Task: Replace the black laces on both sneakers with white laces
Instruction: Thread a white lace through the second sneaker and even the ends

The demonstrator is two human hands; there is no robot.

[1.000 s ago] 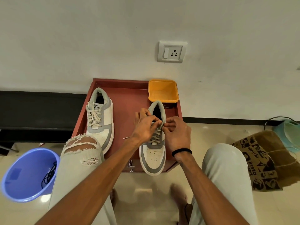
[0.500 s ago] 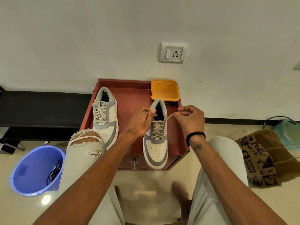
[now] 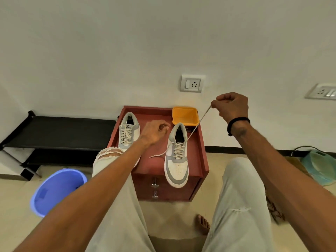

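Observation:
Two white-and-grey sneakers with white laces stand on a small red cabinet (image 3: 198,157). My right hand (image 3: 231,107) is raised up and to the right and pinches one end of the white lace (image 3: 196,126), which runs taut down to the top eyelets of the right sneaker (image 3: 177,170). The lace's other end (image 3: 157,154) lies loose on the cabinet top, left of that shoe. Between the two shoes hovers my left hand (image 3: 154,132), fingers curled, with no lace visible in it. My left forearm and knee partly hide the left sneaker (image 3: 134,131).
A yellow box (image 3: 184,115) sits at the cabinet's back right corner. A blue bucket (image 3: 54,191) stands on the floor at the left, a black bench (image 3: 60,131) behind it. A green bag (image 3: 318,166) lies at the right; my bare foot (image 3: 201,224) is below.
My right hand rose up and right, pulling the lace taut through the right sneaker. My left hand let go of the shoe and moved left; the other lace end dropped onto the cabinet.

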